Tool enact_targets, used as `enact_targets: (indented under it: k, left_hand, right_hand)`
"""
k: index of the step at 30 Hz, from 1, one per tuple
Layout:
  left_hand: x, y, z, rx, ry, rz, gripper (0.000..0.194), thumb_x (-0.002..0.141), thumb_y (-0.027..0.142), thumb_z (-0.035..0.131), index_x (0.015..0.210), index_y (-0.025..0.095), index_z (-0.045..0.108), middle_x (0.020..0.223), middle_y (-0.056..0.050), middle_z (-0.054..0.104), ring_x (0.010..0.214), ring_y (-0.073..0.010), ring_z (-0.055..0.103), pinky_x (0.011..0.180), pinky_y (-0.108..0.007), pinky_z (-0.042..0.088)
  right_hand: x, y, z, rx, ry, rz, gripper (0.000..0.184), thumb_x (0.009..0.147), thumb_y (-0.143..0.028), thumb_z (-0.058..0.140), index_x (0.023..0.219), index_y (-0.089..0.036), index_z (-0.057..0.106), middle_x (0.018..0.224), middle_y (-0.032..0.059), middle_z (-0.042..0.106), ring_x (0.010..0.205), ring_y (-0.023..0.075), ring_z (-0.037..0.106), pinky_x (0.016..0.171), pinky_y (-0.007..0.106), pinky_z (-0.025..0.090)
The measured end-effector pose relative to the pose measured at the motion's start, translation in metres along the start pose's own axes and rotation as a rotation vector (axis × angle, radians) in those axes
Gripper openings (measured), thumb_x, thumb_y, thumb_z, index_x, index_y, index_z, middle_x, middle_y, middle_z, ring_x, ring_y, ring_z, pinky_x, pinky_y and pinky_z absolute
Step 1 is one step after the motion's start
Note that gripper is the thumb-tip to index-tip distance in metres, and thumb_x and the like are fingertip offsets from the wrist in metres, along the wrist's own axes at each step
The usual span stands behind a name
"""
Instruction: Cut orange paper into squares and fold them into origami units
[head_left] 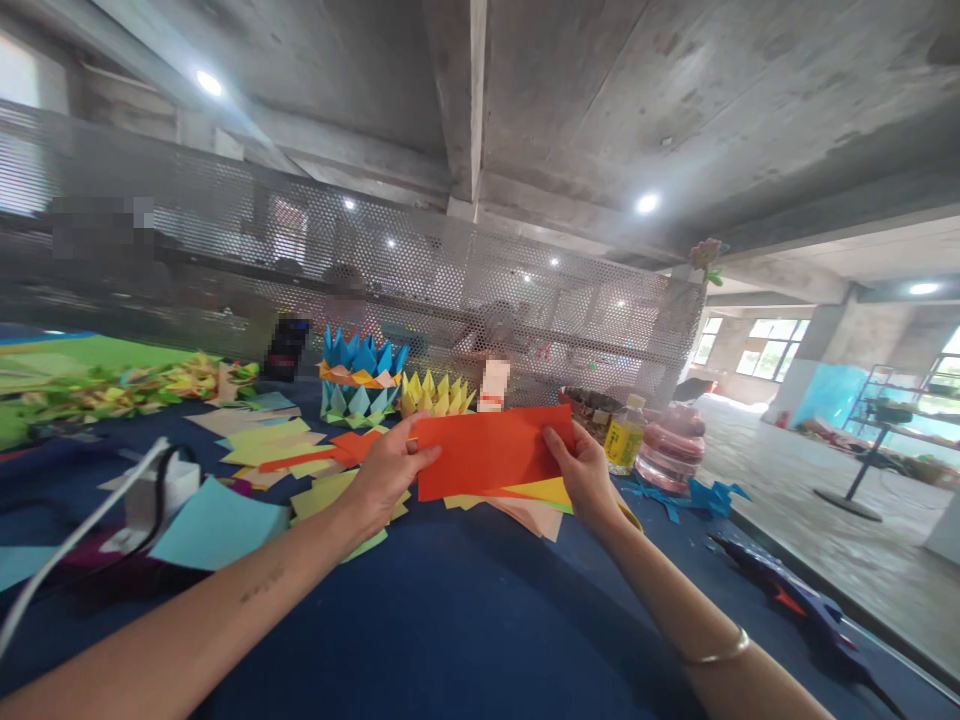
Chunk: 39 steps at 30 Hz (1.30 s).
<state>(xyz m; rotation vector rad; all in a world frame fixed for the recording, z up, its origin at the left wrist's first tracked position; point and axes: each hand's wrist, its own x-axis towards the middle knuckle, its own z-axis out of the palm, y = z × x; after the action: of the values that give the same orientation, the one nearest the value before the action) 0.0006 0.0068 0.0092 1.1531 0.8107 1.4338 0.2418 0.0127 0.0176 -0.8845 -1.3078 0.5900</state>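
Observation:
A rectangular sheet of orange-red paper (491,450) is held up in front of me above the table. My left hand (386,475) pinches its left edge, thumb on the near face. At the right edge my right hand (589,470) grips it the same way, with a bangle on that wrist. Behind and below the sheet lie loose papers in yellow, peach and orange (356,447). Beyond them stand a folded-paper ring in blue, orange and pale teal (360,375) and a yellow folded-paper ring (435,393).
A dark blue tabletop (420,630) spreads before me. Left are a white power block (159,490) with cables, light-blue paper (221,522) and heaped folded pieces (150,385). Right are a yellow-labelled bottle (625,437), a pink container (670,450) and a glue gun (799,600). A perforated screen (450,270) stands behind.

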Motion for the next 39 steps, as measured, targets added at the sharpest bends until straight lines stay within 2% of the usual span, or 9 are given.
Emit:
enact_targets:
  k: [7,12,17,23,28,33,39]
  left_hand:
    - [-0.006,0.010,0.007,-0.036,0.042,-0.097,0.044,0.081,0.005,0.062,0.124,0.013,0.056,0.079,-0.006,0.076,0.074,-0.0188,0.074,0.060,-0.022,0.052]
    - [-0.008,0.012,0.008,-0.061,0.032,-0.107,0.035,0.079,0.003,0.064,0.113,0.013,0.062,0.083,-0.007,0.077,0.073,-0.0187,0.074,0.061,-0.022,0.053]
    - [-0.007,0.011,0.008,-0.067,0.042,-0.107,0.042,0.074,0.003,0.069,0.114,0.013,0.060,0.089,-0.008,0.077,0.075,-0.0199,0.074,0.061,-0.023,0.054]
    - [-0.007,0.010,0.007,-0.064,-0.007,-0.101,0.040,0.074,0.004,0.067,0.113,0.013,0.062,0.085,-0.007,0.078,0.074,-0.0200,0.075,0.063,-0.025,0.055]
    - [-0.004,0.008,0.004,-0.051,-0.042,-0.081,0.045,0.066,0.014,0.077,0.108,0.013,0.063,0.087,-0.009,0.077,0.076,-0.0227,0.074,0.062,-0.027,0.054]
    - [-0.002,0.004,0.002,-0.033,-0.059,-0.068,0.047,0.062,0.020,0.080,0.105,0.012,0.063,0.087,-0.010,0.077,0.077,-0.0241,0.074,0.061,-0.028,0.053]
    - [-0.002,0.004,0.003,-0.019,-0.074,-0.061,0.051,0.056,0.027,0.084,0.101,0.013,0.063,0.090,-0.011,0.077,0.081,-0.0263,0.073,0.065,-0.030,0.054]
  right_hand:
    - [0.000,0.000,-0.001,-0.018,0.015,-0.010,0.039,0.070,-0.055,0.076,0.089,-0.021,0.068,0.081,0.0031,0.073,0.072,0.0209,0.067,0.068,0.032,0.055]
    - [0.000,0.000,-0.002,-0.032,0.030,-0.015,0.039,0.069,-0.055,0.076,0.087,-0.021,0.068,0.079,0.0032,0.073,0.073,0.0216,0.067,0.069,0.032,0.055]
    - [0.000,-0.001,-0.001,-0.038,0.029,-0.013,0.043,0.066,-0.058,0.077,0.086,-0.021,0.067,0.078,0.0035,0.073,0.071,0.0222,0.067,0.068,0.034,0.056]
    - [-0.001,-0.003,0.000,-0.035,0.024,-0.008,0.044,0.068,-0.058,0.076,0.088,-0.021,0.068,0.081,0.0040,0.074,0.072,0.0223,0.068,0.069,0.034,0.056]
    - [-0.002,-0.003,0.000,-0.032,0.021,-0.004,0.042,0.069,-0.057,0.076,0.091,-0.022,0.068,0.084,0.0042,0.074,0.075,0.0232,0.069,0.071,0.035,0.056]
    - [-0.001,-0.003,-0.001,-0.024,0.017,-0.007,0.043,0.069,-0.057,0.076,0.092,-0.021,0.068,0.089,0.0053,0.075,0.079,0.0238,0.069,0.072,0.035,0.056]
    - [-0.001,-0.003,-0.001,-0.021,0.014,-0.004,0.041,0.069,-0.056,0.076,0.091,-0.021,0.067,0.085,0.0040,0.074,0.075,0.0221,0.067,0.070,0.034,0.055]
